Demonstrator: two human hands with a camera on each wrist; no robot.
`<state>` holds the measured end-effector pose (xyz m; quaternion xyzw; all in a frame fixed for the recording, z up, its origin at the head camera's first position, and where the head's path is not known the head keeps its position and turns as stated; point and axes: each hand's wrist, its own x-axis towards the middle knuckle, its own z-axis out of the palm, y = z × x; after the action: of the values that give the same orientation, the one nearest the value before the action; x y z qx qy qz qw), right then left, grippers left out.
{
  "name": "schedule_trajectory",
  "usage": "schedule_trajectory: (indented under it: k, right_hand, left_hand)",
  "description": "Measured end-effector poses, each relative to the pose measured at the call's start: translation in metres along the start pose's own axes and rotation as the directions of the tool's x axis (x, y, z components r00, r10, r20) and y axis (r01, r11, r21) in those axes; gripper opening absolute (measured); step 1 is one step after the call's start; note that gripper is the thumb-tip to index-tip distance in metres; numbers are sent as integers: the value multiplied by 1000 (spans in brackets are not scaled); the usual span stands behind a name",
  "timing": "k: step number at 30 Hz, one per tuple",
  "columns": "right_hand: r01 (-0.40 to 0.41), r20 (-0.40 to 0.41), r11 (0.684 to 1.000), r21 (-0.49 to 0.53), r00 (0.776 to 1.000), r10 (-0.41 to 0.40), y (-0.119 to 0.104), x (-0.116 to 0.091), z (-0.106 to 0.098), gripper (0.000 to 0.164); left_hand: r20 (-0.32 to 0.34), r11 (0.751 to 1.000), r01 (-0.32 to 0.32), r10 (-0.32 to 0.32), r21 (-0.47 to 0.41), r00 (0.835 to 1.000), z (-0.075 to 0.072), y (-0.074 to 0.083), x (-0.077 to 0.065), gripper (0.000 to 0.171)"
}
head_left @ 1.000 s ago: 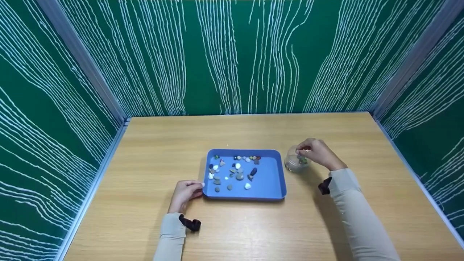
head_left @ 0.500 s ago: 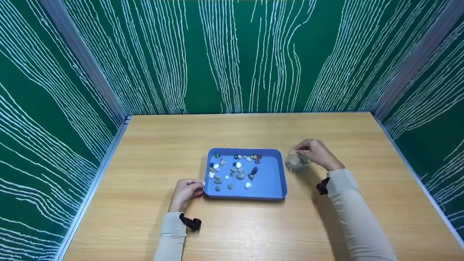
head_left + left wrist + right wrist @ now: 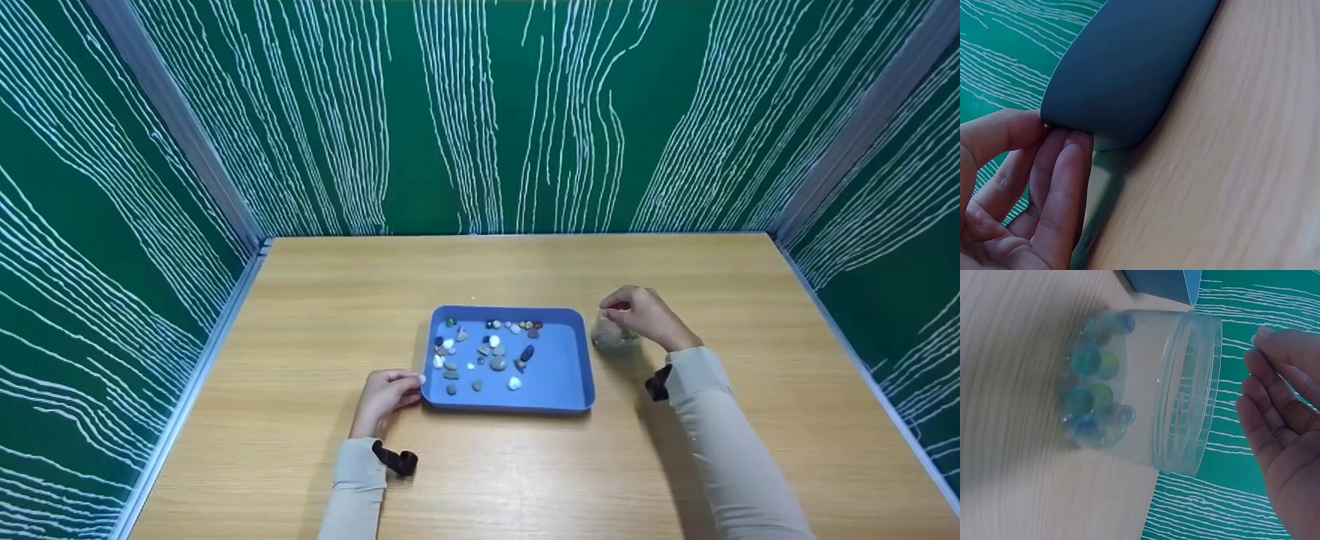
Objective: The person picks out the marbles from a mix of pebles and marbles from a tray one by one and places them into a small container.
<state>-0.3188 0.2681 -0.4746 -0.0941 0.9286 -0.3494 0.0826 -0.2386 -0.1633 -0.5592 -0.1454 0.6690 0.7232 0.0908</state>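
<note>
The blue tray holds several pebbles, white, grey and dark, and a row of small coloured marbles along its far side. My left hand pinches the tray's left edge; in the left wrist view, the thumb is on one side of the wall and fingertips are beneath. Right of the tray stands a clear jar without a lid, with several green and blue marbles at its bottom. Just above its mouth is my right hand, fingers loosely bent, nothing visible between them.
The wooden table is enclosed by green walls with white wavy lines and grey corner posts. A tiny pale speck lies behind the tray. The jar stands close to the tray's right side.
My right hand has shifted slightly left over the jar, toward the tray. The left hand keeps its grip on the tray, and the pebbles lie as before.
</note>
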Motion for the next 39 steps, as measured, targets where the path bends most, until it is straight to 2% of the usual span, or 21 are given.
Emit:
schedule_trajectory:
  k: [14,21,32,39]
  right_hand:
    - [53,5,999,-14,999,-53,-14,9,12,24]
    - [102,12,995,-18,995,-102,-29,19,21,21]
    - [141,42,990,7,989,-141,-55,36,41,21]
    - [123,89,992,15,988,-123,-72,45,55,22]
  left_hand:
    - [0,1000,9,-9,18,1000,0,2,1,22]
    - [26,1000,17,-17,1,1000,-1,0,2,23]
    - [-1,1000,27,-27,6,1000,-1,0,4,17]
    - [41,1000,19,-20,8,999,2,24,-19,22]
